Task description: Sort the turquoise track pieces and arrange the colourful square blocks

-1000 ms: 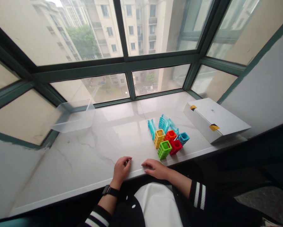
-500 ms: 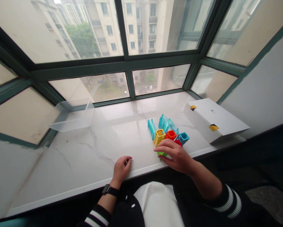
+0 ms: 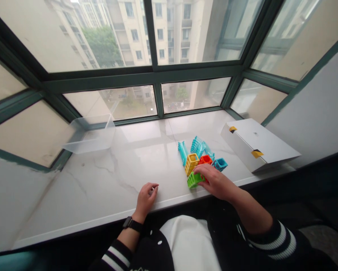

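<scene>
My right hand (image 3: 215, 182) reaches over the cluster of plastic toy blocks, fingers and thumb closed about the right end of a green block (image 3: 193, 180). Red plastic partly shows between those fingers. Behind them stand a yellow block (image 3: 191, 163) and a red-orange block (image 3: 205, 159), both hollow and open at the top. A blue block (image 3: 220, 164) lies to their right. Turquoise pieces, one straight (image 3: 182, 152) and one curved (image 3: 197, 146), are farther back. My left hand (image 3: 146, 197) rests on the sill with curled fingers, holding nothing visible.
The marble-patterned sill (image 3: 123, 173) runs below the windows. A clear plastic bin (image 3: 88, 145) stands at the left back. To the right is a white box (image 3: 260, 143) with yellow-and-black tabs. The sill's front edge lies close to my body.
My right hand has shifted right and its fingers have closed in, uncovering more of the green block. My left hand stays in place. The view has shifted slightly.
</scene>
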Motion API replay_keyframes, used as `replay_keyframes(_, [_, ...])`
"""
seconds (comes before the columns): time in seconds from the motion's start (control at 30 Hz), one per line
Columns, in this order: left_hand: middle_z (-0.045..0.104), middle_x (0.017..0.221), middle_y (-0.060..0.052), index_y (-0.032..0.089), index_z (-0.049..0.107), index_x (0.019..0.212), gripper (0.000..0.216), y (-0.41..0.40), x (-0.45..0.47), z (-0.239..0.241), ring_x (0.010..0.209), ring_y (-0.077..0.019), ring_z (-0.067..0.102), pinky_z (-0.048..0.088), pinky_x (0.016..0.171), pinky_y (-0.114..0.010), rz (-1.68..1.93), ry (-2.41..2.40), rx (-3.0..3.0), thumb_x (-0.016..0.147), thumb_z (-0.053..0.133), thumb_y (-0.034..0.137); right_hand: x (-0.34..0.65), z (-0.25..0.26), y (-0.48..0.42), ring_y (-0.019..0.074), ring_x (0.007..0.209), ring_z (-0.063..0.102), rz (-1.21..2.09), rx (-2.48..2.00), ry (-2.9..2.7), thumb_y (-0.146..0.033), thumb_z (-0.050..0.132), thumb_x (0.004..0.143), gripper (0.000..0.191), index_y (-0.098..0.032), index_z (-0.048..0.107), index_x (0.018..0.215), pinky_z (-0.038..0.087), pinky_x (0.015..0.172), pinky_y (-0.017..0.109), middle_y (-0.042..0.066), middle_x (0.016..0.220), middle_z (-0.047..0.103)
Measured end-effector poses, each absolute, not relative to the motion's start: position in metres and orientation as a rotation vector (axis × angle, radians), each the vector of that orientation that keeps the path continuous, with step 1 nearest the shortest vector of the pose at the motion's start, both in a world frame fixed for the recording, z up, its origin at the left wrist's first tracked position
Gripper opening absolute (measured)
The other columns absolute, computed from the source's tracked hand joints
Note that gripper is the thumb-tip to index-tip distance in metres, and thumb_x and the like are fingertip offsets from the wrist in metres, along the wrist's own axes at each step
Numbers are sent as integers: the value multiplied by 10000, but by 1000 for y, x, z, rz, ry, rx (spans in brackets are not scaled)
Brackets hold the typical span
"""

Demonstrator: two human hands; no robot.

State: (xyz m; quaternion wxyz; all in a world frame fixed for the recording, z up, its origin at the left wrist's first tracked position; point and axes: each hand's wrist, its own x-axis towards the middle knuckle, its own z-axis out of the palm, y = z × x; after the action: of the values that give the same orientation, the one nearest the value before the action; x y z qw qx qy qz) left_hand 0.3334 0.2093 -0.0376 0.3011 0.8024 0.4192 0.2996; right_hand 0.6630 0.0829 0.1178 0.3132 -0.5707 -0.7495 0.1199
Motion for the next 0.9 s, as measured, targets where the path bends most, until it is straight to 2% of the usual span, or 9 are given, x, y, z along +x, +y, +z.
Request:
replay_keyframes(0.1, [696, 1195, -107, 225, 675, 1216, 305, 200, 346, -14, 1126, -257, 664, 572, 972, -442, 938, 983, 2126, 1008, 579, 425, 650, 129, 82, 280, 1203, 649, 378, -1394, -1950, -60, 689, 860, 379, -250, 618, 1181, 545, 1068, 503, 101, 1247, 690])
replay_keyframes(0.2, [583, 1448, -162, 229, 481, 1491, 660, 190, 361, 15, 1355, -321, 562, 490, 1137, -539, 941, 793, 2232, 925, 715, 476, 634, 133, 84, 265, 1222, 647, 423, -1287, -1901, -97, 701, 894, 355, -258, 614, 1199, 541, 1083, 478, 98, 1259, 687])
replay_keyframes(0.27, [565, 1488, -165, 241, 402, 1554, 809, 185, 369, 31, 1382, -330, 546, 476, 1160, -537, 886, 689, 2316, 875, 780, 465, 623, 131, 86, 257, 1223, 649, 441, -1223, -1875, -121, 703, 910, 351, -260, 614, 1219, 542, 1086, 462, 97, 1256, 689])
replay_keyframes(0.4, [695, 1321, -91, 294, 504, 1460, 592, 184, 372, 40, 1211, -262, 664, 555, 1062, -437, 834, 676, 2377, 921, 742, 346, 613, 123, 88, 248, 1222, 651, 455, -1181, -1876, -160, 692, 937, 406, -252, 593, 1319, 550, 1084, 439, 108, 1282, 675])
replay_keyframes(0.47, [714, 1288, -80, 294, 544, 1411, 514, 186, 366, 37, 1166, -249, 689, 576, 1023, -401, 803, 712, 2357, 934, 727, 348, 619, 120, 86, 258, 1248, 638, 416, -1226, -1907, -205, 696, 952, 457, -250, 569, 1388, 550, 1090, 445, 123, 1333, 647])
replay_keyframes(0.57, [705, 1316, -88, 282, 548, 1405, 481, 196, 351, 27, 1186, -258, 688, 563, 1045, -402, 756, 864, 2337, 958, 688, 390, 644, 117, 79, 286, 1267, 619, 266, -1378, -1903, -264, 688, 971, 450, -263, 585, 1409, 533, 1107, 488, 129, 1353, 630])
replay_keyframes(0.7, [687, 1347, -101, 249, 523, 1444, 497, 219, 327, 14, 1225, -279, 659, 522, 1083, -420, 646, 1181, 2359, 990, 622, 426, 689, 107, 67, 322, 1200, 630, 72, -1721, -1802, -252, 634, 969, 347, -254, 661, 1314, 526, 1086, 558, 131, 1271, 669])
replay_keyframes(0.9, [708, 1271, -126, 187, 547, 1426, 475, 255, 316, 2, 1153, -313, 626, 484, 1045, -424, 236, 1483, 2512, 995, 591, 383, 713, 83, 61, 357, 1270, 589, 181, -1996, -1929, -142, 670, 841, 524, -212, 649, 1360, 498, 1124, 579, 139, 1369, 655])
